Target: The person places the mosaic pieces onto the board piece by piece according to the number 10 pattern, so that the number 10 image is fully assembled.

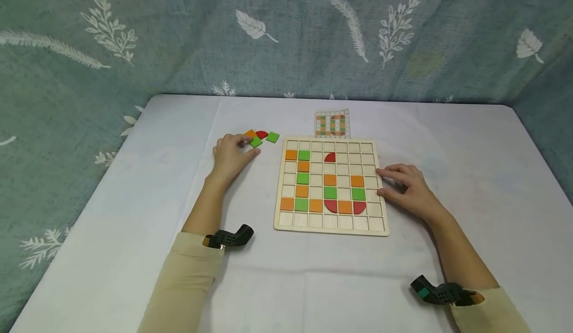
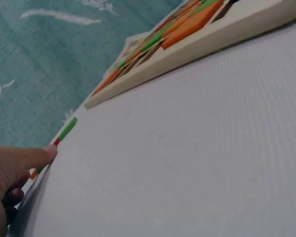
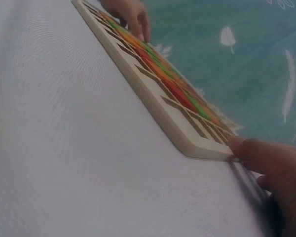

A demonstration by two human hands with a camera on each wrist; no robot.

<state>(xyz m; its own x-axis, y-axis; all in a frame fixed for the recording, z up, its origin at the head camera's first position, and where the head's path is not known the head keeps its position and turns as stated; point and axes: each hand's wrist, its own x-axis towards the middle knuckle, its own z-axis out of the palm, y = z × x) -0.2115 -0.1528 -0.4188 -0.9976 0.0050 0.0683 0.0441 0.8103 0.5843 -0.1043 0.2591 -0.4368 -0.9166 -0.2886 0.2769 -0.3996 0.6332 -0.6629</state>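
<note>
My left hand (image 1: 229, 156) reaches over a small group of loose pieces left of the board, its fingertips at an orange square tile (image 1: 250, 133) and its thumb close to a green tile (image 1: 255, 142). Beside them lie a red rounded piece (image 1: 261, 134) and another green tile (image 1: 272, 137). The wooden grid board (image 1: 331, 232) holds several orange and green squares, plus red quarter-round pieces such as one near the top (image 1: 330, 157). At the board's right edge, my right hand (image 1: 409, 188) rests with thumb and index finger spread apart, touching the rim.
A printed pattern card (image 1: 332, 119) with a coloured grid lies just behind the board. White cloth (image 1: 134, 173) covers the table. A green curtain (image 1: 286, 39) with white leaf prints hangs behind it. Each wrist carries a black camera, one on the left (image 1: 230, 237).
</note>
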